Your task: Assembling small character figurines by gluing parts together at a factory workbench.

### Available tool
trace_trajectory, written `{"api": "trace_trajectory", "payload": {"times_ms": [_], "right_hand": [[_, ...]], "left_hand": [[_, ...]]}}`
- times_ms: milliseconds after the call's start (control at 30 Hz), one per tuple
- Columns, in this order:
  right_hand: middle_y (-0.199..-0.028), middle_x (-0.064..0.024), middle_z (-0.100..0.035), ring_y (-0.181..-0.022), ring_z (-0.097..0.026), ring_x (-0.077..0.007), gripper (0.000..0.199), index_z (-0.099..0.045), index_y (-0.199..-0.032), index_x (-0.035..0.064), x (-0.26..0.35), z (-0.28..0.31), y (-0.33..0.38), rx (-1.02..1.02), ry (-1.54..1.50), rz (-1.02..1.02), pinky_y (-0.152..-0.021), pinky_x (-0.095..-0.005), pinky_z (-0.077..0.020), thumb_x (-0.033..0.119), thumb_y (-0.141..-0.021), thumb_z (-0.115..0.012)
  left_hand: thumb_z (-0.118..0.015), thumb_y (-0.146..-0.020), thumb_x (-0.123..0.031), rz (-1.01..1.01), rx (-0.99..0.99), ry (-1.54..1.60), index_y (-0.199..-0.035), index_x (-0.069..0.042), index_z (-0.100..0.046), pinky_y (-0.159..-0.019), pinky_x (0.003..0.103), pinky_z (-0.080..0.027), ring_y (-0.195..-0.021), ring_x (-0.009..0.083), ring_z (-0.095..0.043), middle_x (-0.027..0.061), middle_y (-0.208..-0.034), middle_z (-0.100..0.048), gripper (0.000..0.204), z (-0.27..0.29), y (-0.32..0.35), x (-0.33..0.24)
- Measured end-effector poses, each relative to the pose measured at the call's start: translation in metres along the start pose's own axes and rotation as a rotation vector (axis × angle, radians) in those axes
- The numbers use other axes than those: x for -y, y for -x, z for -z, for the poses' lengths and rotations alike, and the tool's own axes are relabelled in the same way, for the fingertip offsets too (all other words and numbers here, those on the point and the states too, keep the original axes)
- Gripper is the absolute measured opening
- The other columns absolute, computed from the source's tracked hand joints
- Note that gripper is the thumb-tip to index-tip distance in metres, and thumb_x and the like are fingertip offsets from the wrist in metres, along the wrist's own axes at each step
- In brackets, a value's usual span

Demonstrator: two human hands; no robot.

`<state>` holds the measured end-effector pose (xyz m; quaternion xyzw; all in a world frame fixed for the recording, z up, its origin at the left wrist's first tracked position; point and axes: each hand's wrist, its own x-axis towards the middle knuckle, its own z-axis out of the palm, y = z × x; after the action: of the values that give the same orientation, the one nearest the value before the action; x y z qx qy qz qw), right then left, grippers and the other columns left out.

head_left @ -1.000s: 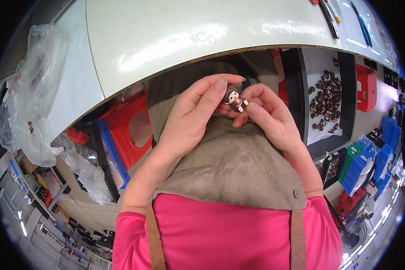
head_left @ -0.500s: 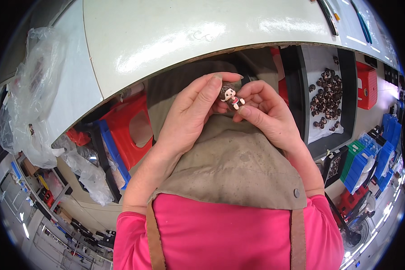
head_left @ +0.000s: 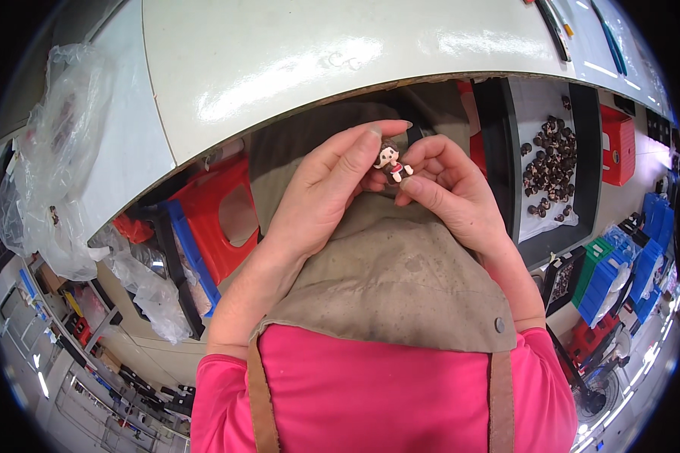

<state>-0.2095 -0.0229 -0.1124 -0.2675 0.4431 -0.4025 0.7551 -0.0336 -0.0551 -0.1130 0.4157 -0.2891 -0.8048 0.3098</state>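
Note:
Between my two hands, above my lap, is a small figurine (head_left: 390, 160) with brown hair, a pale face and a bit of red on its body. My left hand (head_left: 338, 170) closes on its head side, the thumb lying near the hair. My right hand (head_left: 453, 189) pinches its lower end, thumb by the pale feet and fingers curled behind. The figurine's face points up toward me, and its back is hidden by my fingers. A brown apron (head_left: 385, 264) covers my lap beneath the hands.
A white worktable (head_left: 279, 53) curves across the front, pens (head_left: 555, 30) at its far right. To my right, a dark tray (head_left: 536, 241) holds many similar brown-haired figurines (head_left: 549, 166). Red stool (head_left: 211, 241) and clear plastic bags (head_left: 60, 174) are on the left; blue crates (head_left: 604, 283) stand at right.
The figurine has tilted slightly and shifted a little to the right, with my left thumb moving along. My hands otherwise keep nearly the same grip.

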Motion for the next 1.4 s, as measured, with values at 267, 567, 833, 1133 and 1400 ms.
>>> {"api": "trace_trajectory", "payload": {"times_ms": [267, 567, 833, 1133, 1400], "right_hand": [[-0.095, -0.0043, -0.059, -0.081, -0.059, -0.0101, 0.024, -0.051, -0.105, 0.0029, -0.001, -0.002, -0.002, -0.016, 0.019, 0.022, -0.072, -0.0226, -0.0492, 0.005, -0.085, -0.064], [-0.094, -0.004, -0.059, -0.077, -0.059, -0.0093, 0.021, -0.052, -0.104, 0.0028, -0.001, 0.001, -0.003, -0.043, 0.03, 0.016, -0.07, -0.0208, -0.0488, 0.003, -0.086, -0.063], [-0.093, -0.0032, -0.058, -0.075, -0.058, -0.0084, 0.021, -0.052, -0.103, 0.0029, 0.0, 0.001, -0.003, -0.038, 0.039, 0.038, -0.069, -0.0198, -0.0485, 0.004, -0.086, -0.063], [-0.095, -0.0026, -0.057, -0.08, -0.058, -0.0078, 0.021, -0.052, -0.102, 0.0032, 0.001, 0.0, -0.001, -0.044, 0.055, 0.088, -0.072, -0.0202, -0.0476, 0.002, -0.085, -0.064], [-0.098, -0.002, -0.049, -0.077, -0.049, -0.0064, 0.027, -0.052, -0.1, 0.0026, 0.001, 0.009, -0.004, -0.036, 0.517, 0.382, -0.072, -0.0208, -0.042, -0.003, -0.079, -0.068]], "left_hand": [[-0.042, -0.099, -0.035, 0.026, 0.026, 0.031, -0.124, 0.0, -0.052, -0.074, 0.021, -0.042, -0.08, 0.0057, -0.05, -0.0015, -0.09, -0.058, 0.044, 0.004, -0.003, 0.004], [-0.044, -0.099, -0.029, 0.019, -0.014, 0.129, -0.116, 0.0, -0.054, -0.072, 0.021, -0.044, -0.081, 0.0063, -0.053, 0.0009, -0.091, -0.059, 0.035, 0.006, -0.005, 0.01], [-0.044, -0.099, -0.031, 0.074, 0.047, 0.14, -0.114, -0.003, -0.055, -0.077, 0.022, -0.047, -0.089, 0.0075, -0.055, 0.0021, -0.098, -0.059, 0.034, 0.01, -0.005, 0.012], [-0.052, -0.096, -0.024, 0.04, 0.039, 0.247, -0.118, -0.006, -0.053, -0.082, 0.029, -0.048, -0.091, 0.0106, -0.058, 0.0023, -0.097, -0.061, 0.029, 0.012, -0.004, 0.012], [-0.051, -0.096, -0.017, 0.022, 0.113, 0.417, -0.126, -0.007, -0.05, -0.092, 0.031, -0.047, -0.105, 0.0139, -0.056, 0.0061, -0.115, -0.058, 0.032, 0.006, -0.005, 0.011]]}}
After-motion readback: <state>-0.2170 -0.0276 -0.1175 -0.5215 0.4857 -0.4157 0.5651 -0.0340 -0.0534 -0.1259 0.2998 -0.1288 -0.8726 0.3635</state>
